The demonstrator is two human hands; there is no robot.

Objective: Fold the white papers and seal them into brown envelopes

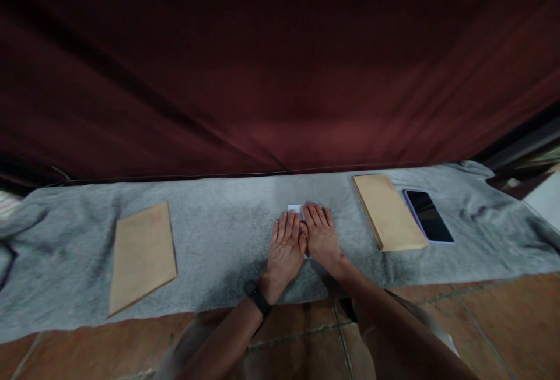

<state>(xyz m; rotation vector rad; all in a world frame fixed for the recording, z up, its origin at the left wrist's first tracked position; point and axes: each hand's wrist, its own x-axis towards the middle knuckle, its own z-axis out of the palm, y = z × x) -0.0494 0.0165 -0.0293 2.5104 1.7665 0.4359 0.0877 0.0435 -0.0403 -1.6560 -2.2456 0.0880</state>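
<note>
My left hand (pixel 285 247) lies flat with fingers stretched forward, pressing on a small white sheet of paper (pixel 294 208) on the grey cloth (pixel 219 234). Beside it, my right hand (pixel 321 234) rests flat too, its thumb side touching the left hand. Most of the paper is hidden under the two hands; only its far end and a bit of the near edge show. A dark band is around my left wrist.
To the left lies a brown envelope (pixel 143 254) with a faint red mark. On the right sits a stack of brown envelopes (pixel 389 211), with a phone (pixel 429 215) in a purple case against it. A dark red curtain (pixel 280 77) hangs behind; a tiled floor (pixel 503 322) borders the cloth.
</note>
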